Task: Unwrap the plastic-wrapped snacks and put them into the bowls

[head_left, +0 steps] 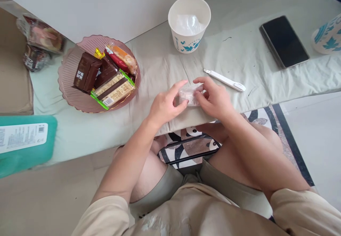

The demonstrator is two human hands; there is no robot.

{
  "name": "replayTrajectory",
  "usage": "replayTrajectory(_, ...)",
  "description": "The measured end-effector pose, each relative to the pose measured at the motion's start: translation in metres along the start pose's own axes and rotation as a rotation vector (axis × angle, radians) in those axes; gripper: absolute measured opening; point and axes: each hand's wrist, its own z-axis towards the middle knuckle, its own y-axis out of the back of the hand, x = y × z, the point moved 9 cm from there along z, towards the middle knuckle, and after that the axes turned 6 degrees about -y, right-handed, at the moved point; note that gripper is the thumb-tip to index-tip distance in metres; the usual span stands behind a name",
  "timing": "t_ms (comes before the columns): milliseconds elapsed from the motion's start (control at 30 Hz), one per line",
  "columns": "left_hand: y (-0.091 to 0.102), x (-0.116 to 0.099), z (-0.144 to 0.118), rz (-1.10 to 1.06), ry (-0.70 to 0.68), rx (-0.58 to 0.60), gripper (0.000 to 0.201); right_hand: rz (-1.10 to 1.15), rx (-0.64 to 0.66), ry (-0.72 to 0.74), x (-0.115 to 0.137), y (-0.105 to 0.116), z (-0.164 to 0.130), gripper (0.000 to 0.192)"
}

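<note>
A small clear plastic packet [189,94] with something whitish in it lies near the table's front edge, between both my hands. My left hand [167,102] holds its left end, with the thumb at the near corner and the index finger along the far side. At the right end, my right hand [214,97] grips the packet with thumb and bent fingers. What exactly is inside the plastic is too blurred to tell. Just beyond my right hand lies a white utility knife [225,80]. A paper cup [183,43] with blue leaf prints stands farther back, crumpled clear plastic inside it.
Wrapped snacks [106,78] fill a pink scalloped plate [66,83] on the left. A black phone [286,42] and another printed cup [329,37] are at the right. A white box [106,8] stands behind the plate; a green container [29,161] sits at the left edge.
</note>
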Motion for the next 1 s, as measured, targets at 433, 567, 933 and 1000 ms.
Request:
replayTrajectory(433, -0.003, 0.004, 0.002, 0.0, -0.005, -0.029, 0.046, -0.178, -0.131, -0.024, -0.009, 0.006, 0.005, 0.038)
replayTrajectory(567, 0.001, 0.002, 0.002, 0.057, -0.07, -0.087, 0.043, -0.293, -0.162, -0.023, -0.006, 0.007, 0.004, 0.037)
replayTrajectory(933, -0.006, 0.004, -0.003, -0.037, -0.16, -0.052, 0.073, -0.164, 0.051, 0.152, 0.007, -0.015, 0.0, 0.051)
replayTrajectory(1000, -0.001, 0.009, -0.004, -0.087, -0.139, -0.137, 0.077, -0.046, 0.086, 0.137, 0.009, -0.014, 0.0, 0.048)
